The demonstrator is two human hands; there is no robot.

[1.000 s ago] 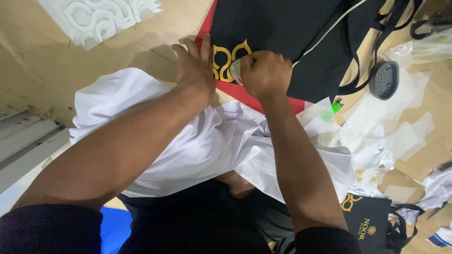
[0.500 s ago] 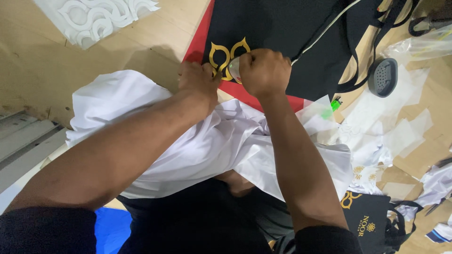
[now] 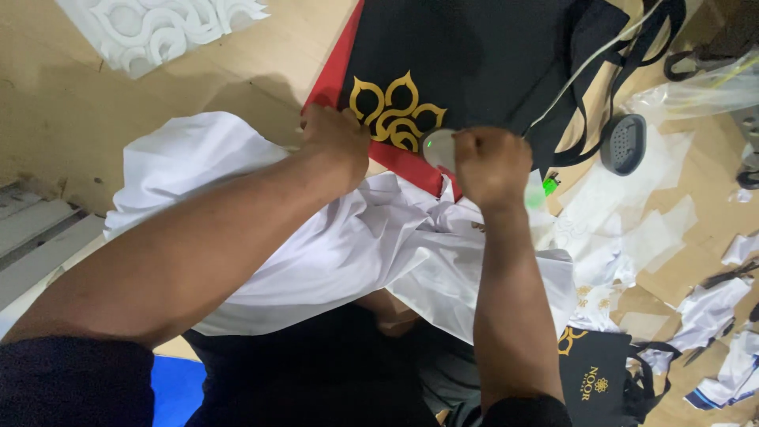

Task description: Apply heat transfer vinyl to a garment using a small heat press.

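1. The wooden table [image 3: 237, 71] fills the view. The landmark on it is the black cloth bag [image 3: 474, 63] with a red edge, lying at the far middle of the table.
2. The white garment [image 3: 340, 253] is bunched on the near side of the bag, its folds reaching up to the bag's red edge and spreading toward the person.
3. The gold flower emblem [image 3: 395, 111] sits on the bag's near corner, between the two hands.
4. The left hand [image 3: 336, 142] rests at the bag's near-left corner, just left of the emblem, fingers curled down on the red edge. A second ago it lay higher, over the emblem. It has slid down and left, so the whole emblem now shows.
5. The right hand [image 3: 492, 162] is clenched in a fist just right of the emblem and grips a small pale round tool [image 3: 437, 149], which touches the bag's red edge and shows a green glint. It has hardly shifted since the earlier frames.
6. My reading: the emblem is freshly uncovered and the work is moving along the bag's near edge.
7. Right of the bag lie a dark oval object [image 3: 623, 144] and white paper scraps [image 3: 632, 229]. Well to the bag's left lies a white ornamental cutout [image 3: 158, 28].
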